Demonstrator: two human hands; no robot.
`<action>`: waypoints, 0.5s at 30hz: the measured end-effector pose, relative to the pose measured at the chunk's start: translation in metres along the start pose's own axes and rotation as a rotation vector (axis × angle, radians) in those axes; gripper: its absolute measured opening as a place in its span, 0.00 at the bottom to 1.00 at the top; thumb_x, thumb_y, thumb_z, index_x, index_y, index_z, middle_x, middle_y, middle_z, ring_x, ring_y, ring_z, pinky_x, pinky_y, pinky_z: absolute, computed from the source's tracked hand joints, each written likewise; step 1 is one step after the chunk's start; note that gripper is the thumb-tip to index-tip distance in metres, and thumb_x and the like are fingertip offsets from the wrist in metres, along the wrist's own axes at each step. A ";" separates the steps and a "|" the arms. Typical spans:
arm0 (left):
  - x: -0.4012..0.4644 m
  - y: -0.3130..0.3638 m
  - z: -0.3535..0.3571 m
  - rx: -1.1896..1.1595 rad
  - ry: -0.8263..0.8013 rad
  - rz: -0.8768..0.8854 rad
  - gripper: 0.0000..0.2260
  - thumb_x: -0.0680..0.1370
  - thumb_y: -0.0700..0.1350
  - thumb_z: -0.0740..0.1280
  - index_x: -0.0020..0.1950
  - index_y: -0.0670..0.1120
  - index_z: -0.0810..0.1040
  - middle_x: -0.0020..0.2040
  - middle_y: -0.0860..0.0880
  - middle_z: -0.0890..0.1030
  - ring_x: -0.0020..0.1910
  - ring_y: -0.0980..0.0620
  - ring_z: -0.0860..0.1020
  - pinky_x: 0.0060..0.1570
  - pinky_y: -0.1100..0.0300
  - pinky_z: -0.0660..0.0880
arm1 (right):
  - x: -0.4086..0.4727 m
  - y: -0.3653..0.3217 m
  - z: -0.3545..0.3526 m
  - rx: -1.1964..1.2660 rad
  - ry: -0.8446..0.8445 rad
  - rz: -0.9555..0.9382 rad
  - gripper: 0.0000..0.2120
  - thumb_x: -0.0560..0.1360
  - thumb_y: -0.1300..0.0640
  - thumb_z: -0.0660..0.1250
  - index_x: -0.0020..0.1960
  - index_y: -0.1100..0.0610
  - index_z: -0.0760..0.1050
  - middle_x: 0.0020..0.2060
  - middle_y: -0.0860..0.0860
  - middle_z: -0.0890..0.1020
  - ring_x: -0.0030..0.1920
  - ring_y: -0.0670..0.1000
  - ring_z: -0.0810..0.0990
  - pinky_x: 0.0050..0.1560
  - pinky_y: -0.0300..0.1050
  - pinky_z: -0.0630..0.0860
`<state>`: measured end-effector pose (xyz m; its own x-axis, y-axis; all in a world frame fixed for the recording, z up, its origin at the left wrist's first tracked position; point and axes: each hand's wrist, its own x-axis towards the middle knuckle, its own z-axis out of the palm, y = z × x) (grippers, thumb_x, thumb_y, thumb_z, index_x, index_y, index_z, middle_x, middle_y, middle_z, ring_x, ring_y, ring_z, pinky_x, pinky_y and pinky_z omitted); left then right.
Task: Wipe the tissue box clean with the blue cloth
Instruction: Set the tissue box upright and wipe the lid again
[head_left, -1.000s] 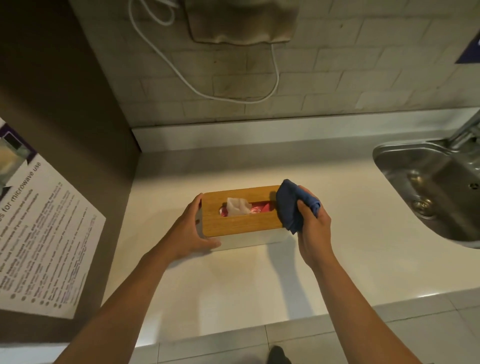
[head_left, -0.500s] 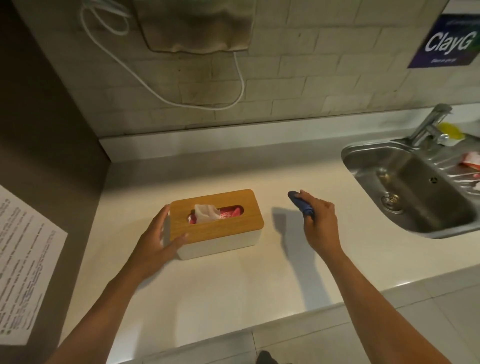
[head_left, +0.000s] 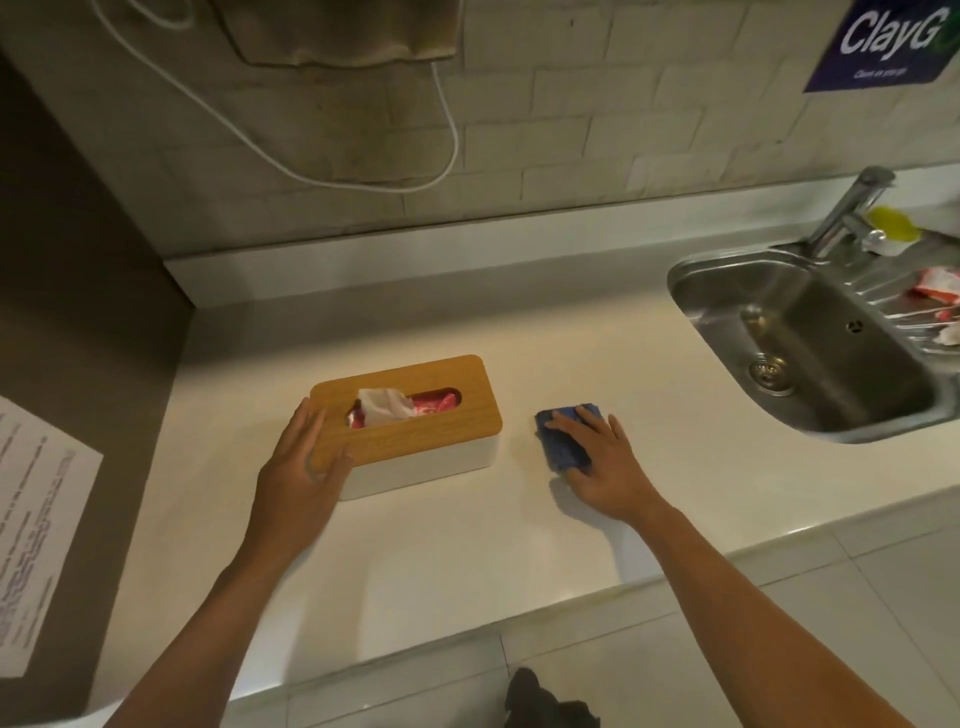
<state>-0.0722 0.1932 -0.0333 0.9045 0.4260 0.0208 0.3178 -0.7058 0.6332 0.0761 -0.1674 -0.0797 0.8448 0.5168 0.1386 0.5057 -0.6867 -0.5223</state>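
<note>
Wood-lidded white rectangular tissue box (head_left: 410, 423), rigid and probably light enough to slide, sits on the pale surface (head_left: 467, 545), steadied at its near-left corner by the flat left hand (head_left: 306, 467); right hand (head_left: 602, 457), fingers straight, presses the soft crumpled blue cloth (head_left: 563, 441) just beside it.

Left hand (head_left: 304, 462) rests on the tissue box (head_left: 415, 421); right hand (head_left: 605, 465) presses the blue cloth (head_left: 561, 439) flat on the counter (head_left: 467, 561).

Dim, warm-greenish indoor light, sharp focus.
Overhead light throws soft shadows beside both forearms on the counter (head_left: 467, 545); glare in the sink (head_left: 810, 332); wide-angle bending at edges; left side murky.
</note>
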 end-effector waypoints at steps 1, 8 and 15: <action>-0.001 0.001 0.001 0.002 0.002 0.003 0.32 0.81 0.61 0.61 0.83 0.48 0.62 0.84 0.53 0.56 0.81 0.48 0.61 0.76 0.54 0.59 | 0.000 -0.002 -0.003 -0.034 0.017 0.004 0.27 0.68 0.48 0.59 0.68 0.44 0.69 0.72 0.45 0.67 0.74 0.52 0.57 0.72 0.54 0.50; -0.011 0.010 0.008 0.043 0.046 0.027 0.31 0.82 0.61 0.54 0.84 0.50 0.59 0.85 0.54 0.52 0.84 0.51 0.53 0.75 0.56 0.55 | 0.011 -0.017 0.025 -0.340 0.097 0.141 0.22 0.80 0.52 0.49 0.71 0.57 0.66 0.72 0.54 0.65 0.72 0.59 0.61 0.68 0.59 0.63; -0.012 0.003 0.008 0.071 0.001 0.017 0.33 0.82 0.67 0.52 0.84 0.53 0.56 0.85 0.56 0.50 0.84 0.50 0.53 0.78 0.48 0.59 | 0.017 0.017 0.039 -0.406 -0.114 0.132 0.29 0.81 0.49 0.36 0.74 0.60 0.62 0.73 0.54 0.64 0.73 0.60 0.60 0.70 0.55 0.58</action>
<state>-0.0796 0.1815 -0.0382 0.9096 0.4143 0.0318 0.3219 -0.7509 0.5766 0.0918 -0.1504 -0.1189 0.8936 0.4487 -0.0123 0.4417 -0.8840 -0.1530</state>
